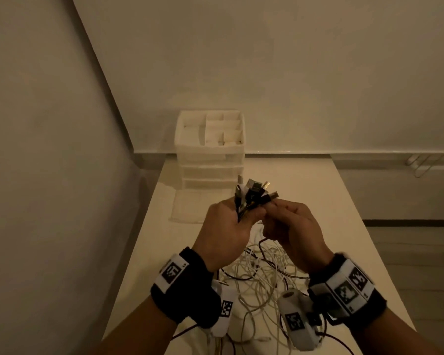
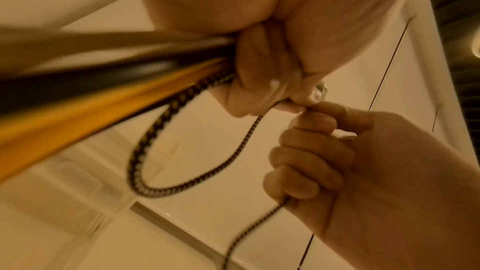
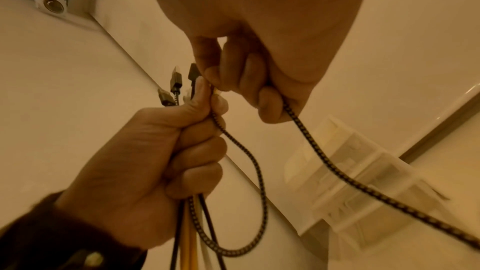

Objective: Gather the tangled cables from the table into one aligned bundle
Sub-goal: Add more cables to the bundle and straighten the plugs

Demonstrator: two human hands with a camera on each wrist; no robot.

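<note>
Both hands are up off the table, side by side and touching at the fingertips. Left hand (image 1: 227,226) is fisted round a clutch of cables (image 3: 191,231), plug ends (image 1: 331,190) fanning out above the fist toward twelve o'clock, the cords dropping out below toward six. Right hand (image 1: 296,230) sits at three o'clock of it, fingers curled, pinching one braided black-and-yellow cable (image 3: 259,174) right where it meets the left thumb.

From the right wrist view you see it clearly: that braided cable runs out of the left fist's top, swings down in a loose loop below both hands, then climbs back into the right hand and trails off toward four o'clock. So its plug end is being fed in beside the others, I'd say.

Down on the table (image 1: 356,201), at six o'clock beneath the wrists, the rest of the tangle (image 1: 260,278) lies in a heap, mostly pale cords with a dark one threaded through. A white drawer organiser (image 1: 209,149) stands well off at twelve o'clock.

The bundle's long axis runs twelve to six through the left fist, and the right hand is the free one nearer the slack. The next job looks like drawing that loop straight alongside the rest, and the heap below could snag it.
</note>
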